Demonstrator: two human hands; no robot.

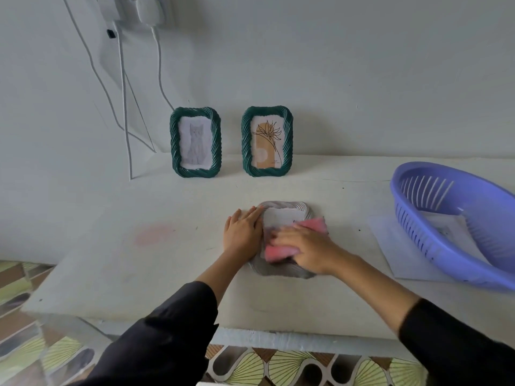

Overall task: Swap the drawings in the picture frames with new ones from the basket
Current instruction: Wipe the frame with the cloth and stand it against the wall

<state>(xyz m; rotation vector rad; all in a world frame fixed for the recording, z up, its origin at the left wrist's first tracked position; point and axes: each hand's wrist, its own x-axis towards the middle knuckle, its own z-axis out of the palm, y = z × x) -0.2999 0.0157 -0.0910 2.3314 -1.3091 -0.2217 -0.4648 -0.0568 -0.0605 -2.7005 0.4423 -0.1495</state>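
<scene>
Left hand [243, 232]: flat, fingers straight, pressing grey frame [287, 205] at its left edge;
Right hand [308, 250]: blurred, grasping pink cloth [312, 225] atop it;
Basket [434, 235]: right, on worktop [139, 260]

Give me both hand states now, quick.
Left hand: open, fingers flat on the grey frame.
Right hand: closed on the pink cloth, over the frame.

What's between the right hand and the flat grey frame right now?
A pink cloth. In the head view the right hand holds it down on the grey frame, which lies flat on the table.
</scene>
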